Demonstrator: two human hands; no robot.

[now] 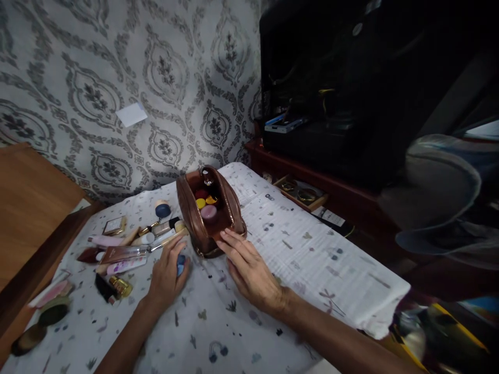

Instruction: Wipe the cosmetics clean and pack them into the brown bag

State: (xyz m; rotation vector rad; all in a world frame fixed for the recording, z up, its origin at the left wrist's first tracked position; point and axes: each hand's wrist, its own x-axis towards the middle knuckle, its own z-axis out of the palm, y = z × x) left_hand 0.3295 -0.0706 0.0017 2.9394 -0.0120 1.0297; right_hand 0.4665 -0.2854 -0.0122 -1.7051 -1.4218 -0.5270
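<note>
A brown makeup bag (188,208) stands unzipped on the patterned white cloth (273,228). Inside it lie a pink round container (208,213), yellow items (200,203) and a small bottle with a shiny cap (207,178). My right hand (249,267) grips the bag's near rim, fingers over the edge. Left of the bag, my left hand (169,270) is closed around a small blue item (180,265), mostly hidden by the fingers. Just beyond that hand lies a makeup brush (167,241) among several cosmetics.
Cosmetic tubes (127,265), a gold compact (114,225), a dark blue-lidded jar (162,209) and a small gold bottle (120,285) lie at left. Wooden furniture (35,208) borders that side. A large black screen (331,78) and a small tray (302,193) stand at right.
</note>
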